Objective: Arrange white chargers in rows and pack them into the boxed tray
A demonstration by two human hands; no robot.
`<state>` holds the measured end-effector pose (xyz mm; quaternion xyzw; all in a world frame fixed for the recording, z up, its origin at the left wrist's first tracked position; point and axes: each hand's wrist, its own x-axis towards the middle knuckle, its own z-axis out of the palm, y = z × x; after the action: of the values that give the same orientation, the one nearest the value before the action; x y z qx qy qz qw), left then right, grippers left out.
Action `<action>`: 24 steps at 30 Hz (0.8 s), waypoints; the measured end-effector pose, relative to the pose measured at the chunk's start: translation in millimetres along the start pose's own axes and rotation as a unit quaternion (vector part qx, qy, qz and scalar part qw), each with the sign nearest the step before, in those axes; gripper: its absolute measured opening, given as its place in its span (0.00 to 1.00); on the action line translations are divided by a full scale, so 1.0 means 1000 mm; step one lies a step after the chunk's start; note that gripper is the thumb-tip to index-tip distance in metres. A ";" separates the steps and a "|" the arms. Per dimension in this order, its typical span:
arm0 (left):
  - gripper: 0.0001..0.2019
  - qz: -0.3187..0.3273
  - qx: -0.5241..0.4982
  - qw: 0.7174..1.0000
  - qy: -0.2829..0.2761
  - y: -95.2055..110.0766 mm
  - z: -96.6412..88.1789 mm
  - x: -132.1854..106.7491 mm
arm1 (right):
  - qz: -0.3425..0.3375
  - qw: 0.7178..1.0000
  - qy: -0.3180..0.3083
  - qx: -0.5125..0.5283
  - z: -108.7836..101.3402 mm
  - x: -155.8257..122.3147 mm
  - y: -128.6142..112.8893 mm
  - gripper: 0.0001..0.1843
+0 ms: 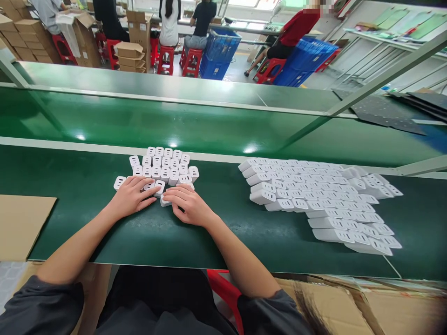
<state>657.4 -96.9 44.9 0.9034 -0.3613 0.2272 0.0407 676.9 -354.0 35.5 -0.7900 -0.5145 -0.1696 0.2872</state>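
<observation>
A loose group of white charger blocks [156,173], each with dark port slots on its top face, stands on the green table in front of me. My left hand [131,195] lies palm down over the near left blocks, fingers stretched and a little apart, the fingertips touching some of them. On the near right side of the group, my right hand [188,204] rests with fingers extended over a white charger block [165,201]. Its thumb is apart from the fingers. Both hands partly cover the blocks beneath them, and neither is closed round one.
A larger array of white charger blocks [314,186] stands in rows to the right. Brown cardboard [26,223] lies at the left edge. A metal frame bar [384,72] slants across the right. Beyond are blue crates [220,51], red stools [192,63] and several seated people.
</observation>
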 end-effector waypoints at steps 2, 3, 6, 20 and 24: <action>0.16 -0.004 -0.004 1.000 0.002 0.000 0.000 0.000 | 0.012 1.000 0.016 -0.012 0.001 -0.001 0.002 0.19; 0.16 -0.006 -0.005 1.000 0.002 0.000 0.000 0.000 | 0.027 0.999 0.028 -0.025 0.001 -0.001 0.003 0.19; 0.18 -0.004 -0.005 1.000 0.009 0.001 0.000 0.000 | 0.047 0.997 0.041 -0.047 0.001 -0.001 0.002 0.13; 0.19 0.007 -0.022 1.000 0.019 0.002 -0.003 0.001 | 0.163 0.986 0.030 -0.008 -0.054 -0.012 0.027 0.19; 0.19 -0.007 -0.035 0.999 0.007 0.000 -0.001 -0.003 | 0.174 0.985 -0.015 -0.006 -0.057 -0.015 0.028 0.18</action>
<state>655.7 -94.7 44.2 0.9025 -0.3622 0.2200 0.0767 697.6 -409.2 63.8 -0.8715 -0.3728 -0.1081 0.2997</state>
